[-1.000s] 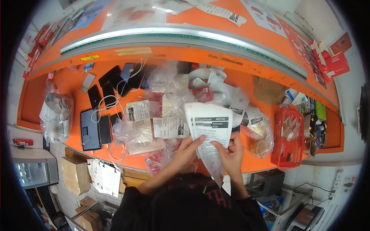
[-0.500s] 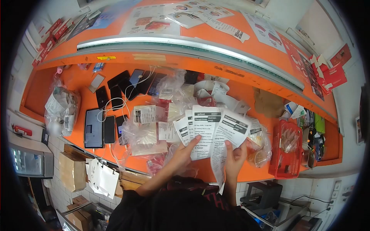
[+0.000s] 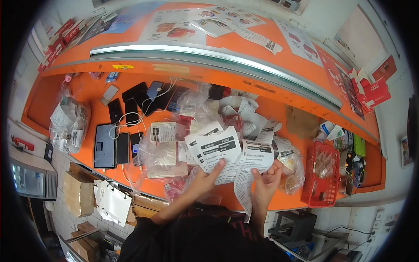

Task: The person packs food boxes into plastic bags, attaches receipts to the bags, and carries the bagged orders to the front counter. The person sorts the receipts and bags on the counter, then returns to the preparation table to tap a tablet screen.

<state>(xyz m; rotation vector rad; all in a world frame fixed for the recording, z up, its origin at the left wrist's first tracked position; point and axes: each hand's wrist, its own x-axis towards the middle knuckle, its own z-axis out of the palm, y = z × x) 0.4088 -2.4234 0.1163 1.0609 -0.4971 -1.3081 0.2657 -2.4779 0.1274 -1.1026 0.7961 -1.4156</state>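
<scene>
In my left hand (image 3: pixel 208 177) is a small stack of printed receipts (image 3: pixel 217 150), fanned a little, thumb pressed on the front one. My right hand (image 3: pixel 265 180) grips a long receipt (image 3: pixel 257 158) between thumb and curled fingers; its top bends over and its tail hangs curling toward my body. The two lots of paper overlap in the middle. Beneath and left of them lie clear plastic bags of boxes (image 3: pixel 162 153) with receipts attached. Just beyond my right hand sits another clear bag (image 3: pixel 291 178) with food packs and a receipt.
Several phones (image 3: pixel 124 146) and a tablet (image 3: pixel 105 146) with white charging cables lie on the orange counter (image 3: pixel 94 94). A red basket (image 3: pixel 310 192) holding small packets stands at the right. A raised orange shelf (image 3: pixel 174 67) spans the back. At far left is a stuffed plastic bag (image 3: pixel 70 124).
The receipts in my left hand have shifted, and a different one now faces front. The receipt in my right hand has dropped lower and its top has folded over.
</scene>
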